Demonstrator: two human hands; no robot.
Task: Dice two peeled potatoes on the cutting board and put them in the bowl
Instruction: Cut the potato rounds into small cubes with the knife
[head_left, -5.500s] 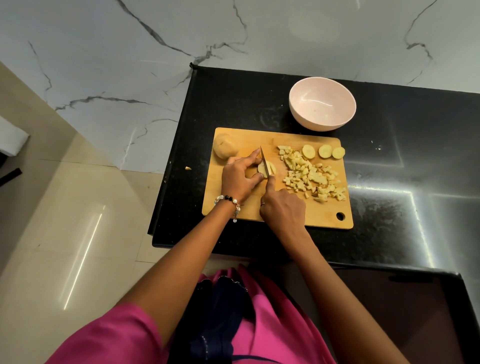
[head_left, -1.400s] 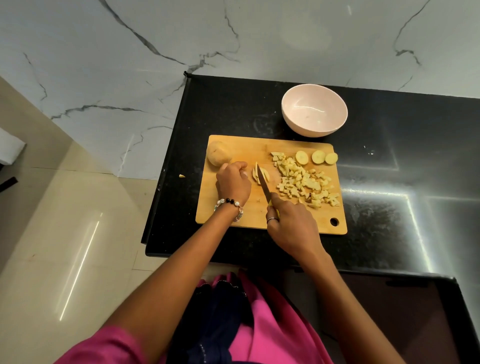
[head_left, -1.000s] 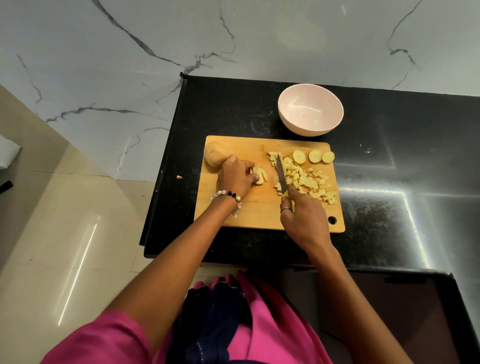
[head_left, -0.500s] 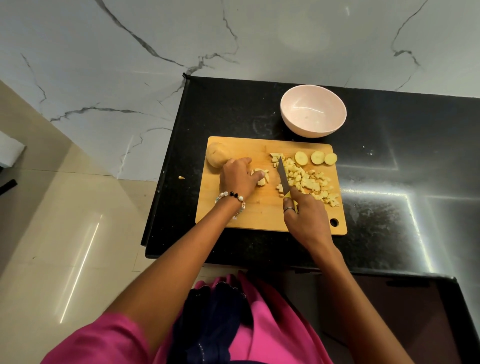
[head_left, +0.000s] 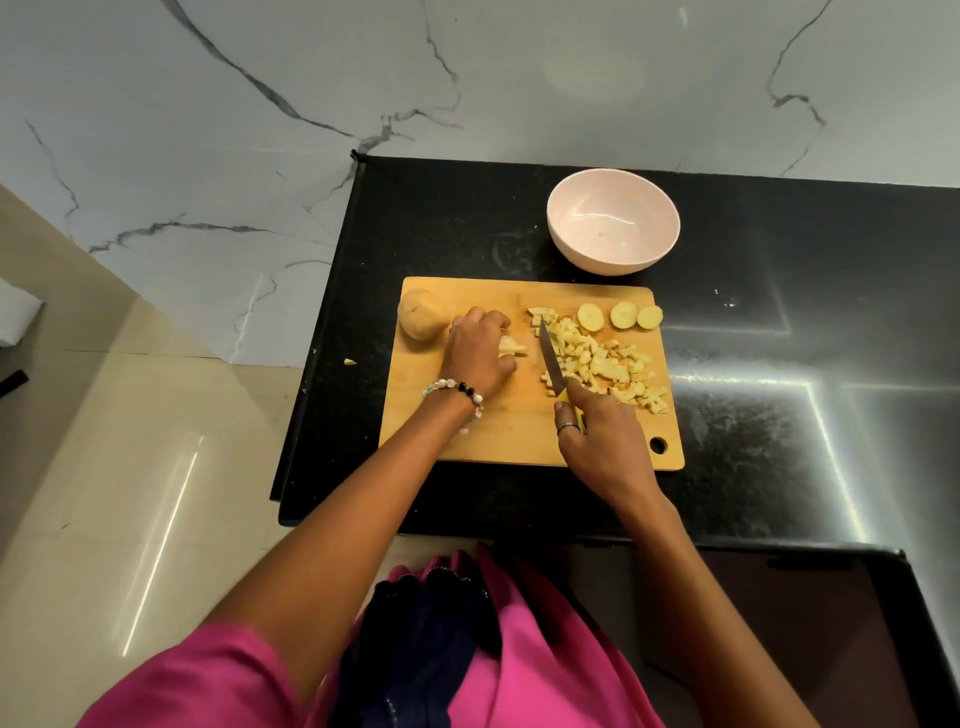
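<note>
A wooden cutting board (head_left: 509, 431) lies on the black counter. My left hand (head_left: 480, 353) grips a small bunch of potato pieces (head_left: 514, 347) near the board's middle. My right hand (head_left: 602, 436) holds a knife (head_left: 551, 364) by its yellow handle, with the blade lying against the left side of a pile of diced potato (head_left: 602, 361). Three round potato slices (head_left: 621, 316) sit at the board's far right. A whole peeled potato (head_left: 420, 322) rests at the far left corner. The pale pink bowl (head_left: 613, 228) stands empty behind the board.
A single potato bit (head_left: 350, 361) lies on the floor ledge left of the black counter (head_left: 779, 322). The counter's left edge runs close to the board. A marble wall rises behind, and tiled floor lies to the left.
My right hand has swung the knife from the cut pieces over to the diced pile. My left hand has closed over the freshly cut potato strips and gathered them.
</note>
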